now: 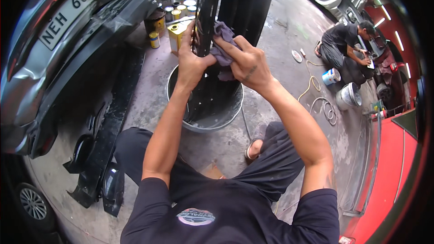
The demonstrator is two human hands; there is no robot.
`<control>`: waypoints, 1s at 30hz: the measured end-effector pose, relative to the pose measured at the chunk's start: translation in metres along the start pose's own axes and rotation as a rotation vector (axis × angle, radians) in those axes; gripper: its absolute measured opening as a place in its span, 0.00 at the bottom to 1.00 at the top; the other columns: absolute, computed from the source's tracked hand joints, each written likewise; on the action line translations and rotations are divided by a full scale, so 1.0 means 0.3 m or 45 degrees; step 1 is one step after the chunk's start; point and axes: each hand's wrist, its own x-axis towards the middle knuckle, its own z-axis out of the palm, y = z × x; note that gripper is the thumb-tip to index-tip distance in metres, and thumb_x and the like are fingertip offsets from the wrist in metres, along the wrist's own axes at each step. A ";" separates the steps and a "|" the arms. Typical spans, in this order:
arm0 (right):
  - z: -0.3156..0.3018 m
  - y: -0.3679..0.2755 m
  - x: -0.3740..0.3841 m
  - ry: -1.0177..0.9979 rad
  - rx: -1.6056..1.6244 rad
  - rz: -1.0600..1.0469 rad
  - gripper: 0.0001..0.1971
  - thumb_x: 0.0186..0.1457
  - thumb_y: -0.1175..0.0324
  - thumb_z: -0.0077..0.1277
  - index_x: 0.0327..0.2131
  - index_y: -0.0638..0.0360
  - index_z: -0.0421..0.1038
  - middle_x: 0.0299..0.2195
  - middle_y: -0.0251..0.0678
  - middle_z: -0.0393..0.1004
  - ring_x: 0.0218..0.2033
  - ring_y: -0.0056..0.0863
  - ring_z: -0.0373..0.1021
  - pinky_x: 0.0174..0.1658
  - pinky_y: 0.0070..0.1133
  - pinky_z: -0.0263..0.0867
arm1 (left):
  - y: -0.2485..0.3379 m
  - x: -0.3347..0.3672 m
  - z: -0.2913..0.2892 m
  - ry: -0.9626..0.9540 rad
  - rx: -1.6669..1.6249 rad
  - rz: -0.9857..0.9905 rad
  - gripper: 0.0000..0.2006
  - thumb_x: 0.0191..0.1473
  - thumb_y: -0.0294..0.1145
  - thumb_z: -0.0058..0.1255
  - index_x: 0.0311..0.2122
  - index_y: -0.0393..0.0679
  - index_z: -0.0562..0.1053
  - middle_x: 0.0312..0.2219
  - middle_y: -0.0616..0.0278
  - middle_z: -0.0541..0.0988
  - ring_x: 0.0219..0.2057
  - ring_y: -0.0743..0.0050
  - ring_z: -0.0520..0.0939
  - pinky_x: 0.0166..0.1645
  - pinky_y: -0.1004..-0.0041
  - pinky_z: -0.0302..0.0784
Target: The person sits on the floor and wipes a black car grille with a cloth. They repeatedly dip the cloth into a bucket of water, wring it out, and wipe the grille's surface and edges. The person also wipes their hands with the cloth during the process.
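A long glossy black panel (207, 11) stands upright in front of me, its lower part reaching down toward a round grey tub (211, 129). My left hand (191, 65) grips the panel's left edge, fingers pointing up along it and thumb across its front. In my right hand (249, 63) is a crumpled purple-grey cloth (224, 47), pressed against the panel's right side. Part of the cloth hangs down below my fingers. Behind stands a wider dark ribbed piece (246, 7); whether it joins the panel I cannot tell.
Paint cans (181, 9) and a yellow square tin (175, 36) stand beyond my left hand. Black car trim (115, 108) lies left, beside a grey car (27, 72). At right, a person (341, 40) crouches near a white bucket (348, 97) and a coiled hose (324, 110).
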 end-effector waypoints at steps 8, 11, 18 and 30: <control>-0.181 0.038 0.130 0.423 0.292 0.138 0.28 0.49 0.81 0.44 0.54 0.61 0.78 0.41 0.49 0.81 0.40 0.48 0.79 0.48 0.34 0.74 | -0.052 0.014 -0.022 0.098 0.204 0.037 0.55 0.42 0.42 0.78 0.71 0.31 0.59 0.62 0.46 0.71 0.63 0.57 0.72 0.69 0.63 0.64; -0.156 0.053 0.155 0.373 0.030 -0.042 0.25 0.51 0.78 0.48 0.54 0.60 0.77 0.44 0.49 0.78 0.40 0.49 0.79 0.45 0.36 0.77 | -0.054 0.016 -0.006 0.095 0.173 0.072 0.55 0.45 0.47 0.77 0.71 0.30 0.59 0.62 0.45 0.71 0.63 0.56 0.72 0.70 0.62 0.64; 0.098 -0.092 -0.049 -0.017 -0.058 0.215 0.21 0.52 0.72 0.58 0.52 0.60 0.73 0.43 0.51 0.72 0.31 0.54 0.77 0.35 0.42 0.76 | -0.078 0.025 -0.031 0.107 0.164 0.148 0.47 0.47 0.25 0.71 0.72 0.33 0.59 0.62 0.48 0.72 0.61 0.60 0.74 0.68 0.66 0.67; 0.011 -0.078 0.076 0.089 -0.147 0.004 0.26 0.47 0.71 0.61 0.53 0.54 0.77 0.45 0.48 0.72 0.38 0.46 0.77 0.36 0.34 0.79 | -0.030 0.060 -0.089 0.042 0.017 0.112 0.38 0.63 0.26 0.56 0.74 0.42 0.54 0.57 0.51 0.76 0.54 0.65 0.81 0.59 0.67 0.78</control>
